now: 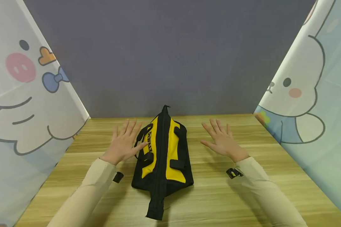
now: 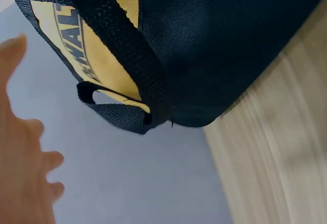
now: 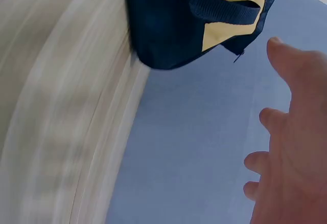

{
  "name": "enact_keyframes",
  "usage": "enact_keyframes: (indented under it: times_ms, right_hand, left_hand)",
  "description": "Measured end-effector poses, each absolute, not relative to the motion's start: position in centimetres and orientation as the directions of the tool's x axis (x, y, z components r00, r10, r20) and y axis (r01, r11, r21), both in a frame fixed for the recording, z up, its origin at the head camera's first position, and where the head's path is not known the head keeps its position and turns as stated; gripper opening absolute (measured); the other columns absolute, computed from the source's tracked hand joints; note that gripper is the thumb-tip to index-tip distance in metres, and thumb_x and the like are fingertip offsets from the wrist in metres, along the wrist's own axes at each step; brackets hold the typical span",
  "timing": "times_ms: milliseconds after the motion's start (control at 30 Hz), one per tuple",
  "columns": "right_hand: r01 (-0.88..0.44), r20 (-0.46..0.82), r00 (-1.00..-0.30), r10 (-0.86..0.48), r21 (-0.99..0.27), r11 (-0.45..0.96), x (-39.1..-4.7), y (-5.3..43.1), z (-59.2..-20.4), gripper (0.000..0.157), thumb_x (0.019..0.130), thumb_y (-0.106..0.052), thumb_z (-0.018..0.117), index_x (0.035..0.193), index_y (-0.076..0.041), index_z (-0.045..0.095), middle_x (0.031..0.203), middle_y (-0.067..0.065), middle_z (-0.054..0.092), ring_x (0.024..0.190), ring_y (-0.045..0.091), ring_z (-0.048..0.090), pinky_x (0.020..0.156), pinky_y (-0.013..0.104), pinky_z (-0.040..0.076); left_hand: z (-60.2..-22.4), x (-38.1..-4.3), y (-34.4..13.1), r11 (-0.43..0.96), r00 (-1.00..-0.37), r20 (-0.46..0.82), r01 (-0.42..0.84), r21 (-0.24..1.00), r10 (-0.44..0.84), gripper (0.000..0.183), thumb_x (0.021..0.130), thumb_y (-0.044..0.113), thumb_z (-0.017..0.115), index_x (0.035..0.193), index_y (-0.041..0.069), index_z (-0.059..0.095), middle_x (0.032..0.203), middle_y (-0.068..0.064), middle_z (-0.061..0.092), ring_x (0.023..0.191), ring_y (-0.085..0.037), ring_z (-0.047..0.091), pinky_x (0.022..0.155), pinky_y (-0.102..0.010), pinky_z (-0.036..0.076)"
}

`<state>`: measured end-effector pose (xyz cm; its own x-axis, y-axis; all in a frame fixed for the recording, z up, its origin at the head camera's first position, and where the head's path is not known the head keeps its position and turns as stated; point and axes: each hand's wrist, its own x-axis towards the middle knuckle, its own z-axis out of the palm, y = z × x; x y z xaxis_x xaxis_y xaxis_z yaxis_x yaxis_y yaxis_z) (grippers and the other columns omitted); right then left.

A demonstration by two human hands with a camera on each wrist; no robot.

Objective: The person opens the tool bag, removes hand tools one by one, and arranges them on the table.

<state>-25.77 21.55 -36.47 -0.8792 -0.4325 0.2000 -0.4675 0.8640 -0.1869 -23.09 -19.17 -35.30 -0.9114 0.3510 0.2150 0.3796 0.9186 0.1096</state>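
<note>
Bag [image 1: 162,142], black and yellow, DEWALT lettering [image 1: 149,138]

Dark "DEWALT" lettering [image 1: 149,142] on a yellow panel [image 1: 154,151] of the bag [image 1: 161,151].

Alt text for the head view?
A black-and-yellow bag sits on a wood-grain table, between the person's left hand and right hand, both spread open. Cartoon-printed panels flank a grey backdrop.
</note>
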Motion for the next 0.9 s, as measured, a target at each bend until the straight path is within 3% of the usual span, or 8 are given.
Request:
enact_keyframes:
  times_ms: [233,433,633,767,900]
  right_hand:
    - [-0.479,0.179,-0.876,-0.447,-0.216,0.851,-27.9,19.0,-35.9,0.074,0.102,-0.048,0.051,0.160,-0.014,0.020,0.164,0.021,0.008,0.149,0.043,0.005,0.115,0.068,-0.004]
    - [-0.512,0.198,-0.859,-0.473,-0.287,0.810,-30.4,16.8,-35.1,0.070,0.104,-0.037,0.051,0.159,-0.008,0.020,0.162,0.024,0.014,0.147,0.046,0.012,0.115,0.069,0.006]
    - [-0.544,0.233,-0.839,-0.491,-0.328,0.773,-32.7,14.5,-34.2,0.064,0.105,-0.030,0.052,0.156,-0.002,0.025,0.157,0.026,0.026,0.145,0.044,0.021,0.117,0.063,0.014]
    - [-0.556,0.245,-0.831,-0.500,-0.303,0.774,-34.2,13.0,-33.6,0.061,0.105,-0.031,0.050,0.155,-0.002,0.028,0.156,0.025,0.031,0.143,0.044,0.026,0.116,0.063,0.019]
    - [-0.512,0.200,-0.856,-0.476,-0.451,0.731,-35.8,11.6,-33.7,0.058,0.107,-0.028,0.047,0.153,0.002,0.029,0.154,0.024,0.034,0.142,0.041,0.031,0.115,0.058,0.026]
  left_hand:
    - [-34.7,-25.0,-18.4,0.838,-0.870,0.251,0.483,0.253,0.425,0.082,0.101,0.056,0.044,0.161,0.011,0.011,0.164,-0.017,0.011,0.150,-0.040,0.003,0.118,-0.063,0.009]
    - [-33.9,-26.1,-17.4,0.738,-0.905,0.198,0.421,0.528,0.375,0.077,0.103,0.044,0.050,0.160,0.010,0.010,0.160,-0.022,0.019,0.144,-0.043,0.023,0.112,-0.065,0.028]
    - [-33.4,-27.2,-16.2,0.594,-0.909,0.247,0.407,0.694,0.335,0.059,0.102,0.022,0.058,0.151,-0.001,0.034,0.140,-0.023,0.045,0.126,-0.040,0.048,0.101,-0.055,0.046]
    - [-33.1,-27.9,-15.4,0.570,-0.929,0.215,0.357,0.740,0.303,0.050,0.101,0.023,0.061,0.144,0.000,0.047,0.129,-0.020,0.057,0.117,-0.037,0.057,0.095,-0.051,0.051]
    - [-32.8,-28.4,-14.7,0.541,-0.964,0.092,0.218,0.812,0.251,0.057,0.097,0.030,0.068,0.144,0.003,0.049,0.129,-0.018,0.058,0.119,-0.036,0.055,0.094,-0.048,0.053]
